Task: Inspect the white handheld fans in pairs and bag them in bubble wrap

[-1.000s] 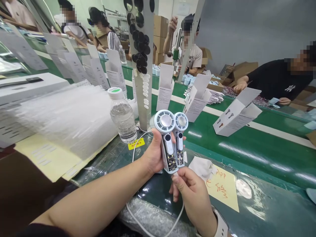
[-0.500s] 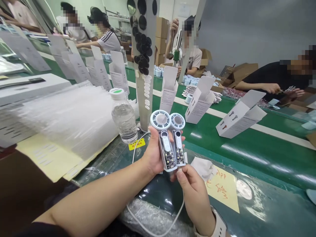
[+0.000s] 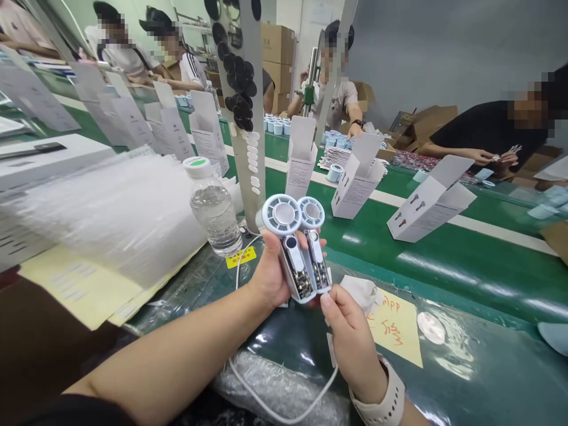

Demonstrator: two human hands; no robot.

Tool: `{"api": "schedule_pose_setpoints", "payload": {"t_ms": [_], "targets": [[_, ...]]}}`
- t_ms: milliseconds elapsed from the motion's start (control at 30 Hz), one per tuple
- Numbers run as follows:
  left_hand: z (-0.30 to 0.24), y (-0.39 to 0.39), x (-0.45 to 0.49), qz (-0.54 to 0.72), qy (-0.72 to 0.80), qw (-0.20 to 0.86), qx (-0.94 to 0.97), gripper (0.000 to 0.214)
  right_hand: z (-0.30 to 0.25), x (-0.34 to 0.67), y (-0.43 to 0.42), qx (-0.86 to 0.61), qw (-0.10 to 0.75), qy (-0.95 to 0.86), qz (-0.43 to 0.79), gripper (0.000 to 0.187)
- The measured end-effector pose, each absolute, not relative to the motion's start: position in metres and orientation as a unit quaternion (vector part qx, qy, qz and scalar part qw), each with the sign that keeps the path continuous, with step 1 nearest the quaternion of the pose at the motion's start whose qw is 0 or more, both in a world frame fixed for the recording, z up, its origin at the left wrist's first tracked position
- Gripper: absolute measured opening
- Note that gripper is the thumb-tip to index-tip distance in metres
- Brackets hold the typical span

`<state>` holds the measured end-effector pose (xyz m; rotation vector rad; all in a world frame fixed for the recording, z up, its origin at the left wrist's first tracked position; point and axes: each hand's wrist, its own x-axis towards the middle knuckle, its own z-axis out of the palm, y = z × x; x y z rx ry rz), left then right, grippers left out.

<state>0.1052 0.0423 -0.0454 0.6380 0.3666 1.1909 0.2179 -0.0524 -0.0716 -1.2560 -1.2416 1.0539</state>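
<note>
while the left hand (image 3: 271, 278) is closed around two pale blue handheld fans side by side, the thumb lying along the nearer fan (image 3: 293, 254) and fingertips showing past the farther fan (image 3: 316, 251), the right hand (image 3: 350, 325) has thumb and fingers pinched together at the foot of the farther one. it grips the end of the white cable (image 3: 288, 420), though the fingers hide the plug itself; the cable loops down below both hands. both fans tilt upright over the counter (image 3: 483, 396), their handle fronts off and circuit boards bare, the round spot above the button dark on the nearer and pale on the other. a bottle of clear liquid (image 3: 216, 216) stands left of the left hand, with a yellow label (image 3: 241, 257) at its base and a pile of clear bags (image 3: 115, 201) farther left. just beyond the right hand lie a crumpled white cloth (image 3: 359, 293) and a yellow paper (image 3: 402, 349) with orange writing. past the hands, open white cartons stand along a green conveyor (image 3: 483, 278).
</note>
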Motion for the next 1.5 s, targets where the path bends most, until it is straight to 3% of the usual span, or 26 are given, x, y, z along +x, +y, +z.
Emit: {"api": "schedule_pose_setpoints", "payload": {"t_ms": [200, 300, 400, 500, 633, 733, 900, 1000, 1200, 1400, 1500], "targets": [[-0.043, 0.055, 0.099, 0.587, 0.198, 0.742, 0.259, 0.063, -0.072, 0.241, -0.043, -0.582, 0.422, -0.642, 0.266, 0.028], [-0.046, 0.049, 0.099, 0.521, 0.187, 0.791, 0.262, 0.064, -0.083, 0.282, -0.024, -0.677, 0.396, -0.608, 0.124, 0.023], [-0.052, 0.040, 0.102, 0.432, 0.161, 0.849, 0.258, 0.064, -0.087, 0.315, -0.014, -0.723, 0.341, -0.595, 0.079, 0.015], [-0.061, 0.032, 0.108, 0.368, 0.160, 0.883, 0.244, 0.063, -0.078, 0.319, -0.017, -0.707, 0.394, -0.584, 0.061, 0.018], [-0.073, 0.022, 0.116, 0.270, 0.175, 0.917, 0.235, 0.069, -0.063, 0.302, -0.026, -0.565, 0.570, -0.559, 0.207, 0.012], [-0.075, 0.014, 0.120, 0.209, 0.162, 0.932, 0.248, 0.071, -0.061, 0.296, -0.026, -0.480, 0.606, -0.491, 0.402, 0.014], [-0.072, 0.007, 0.118, 0.183, 0.140, 0.932, 0.280, 0.070, -0.057, 0.304, -0.024, -0.396, 0.547, -0.394, 0.623, 0.063], [-0.071, 0.005, 0.116, 0.149, 0.144, 0.934, 0.293, 0.070, -0.051, 0.307, -0.025, -0.364, 0.479, -0.405, 0.689, 0.077], [-0.076, 0.003, 0.116, 0.164, 0.156, 0.933, 0.280, 0.073, -0.053, 0.292, -0.025, -0.377, 0.505, -0.425, 0.651, 0.059], [-0.076, 0.007, 0.116, 0.194, 0.145, 0.939, 0.245, 0.067, -0.063, 0.277, -0.018, -0.495, 0.560, -0.428, 0.508, 0.054], [-0.073, 0.012, 0.115, 0.191, 0.144, 0.945, 0.224, 0.067, -0.065, 0.284, -0.015, -0.543, 0.547, -0.449, 0.452, 0.056]]}}
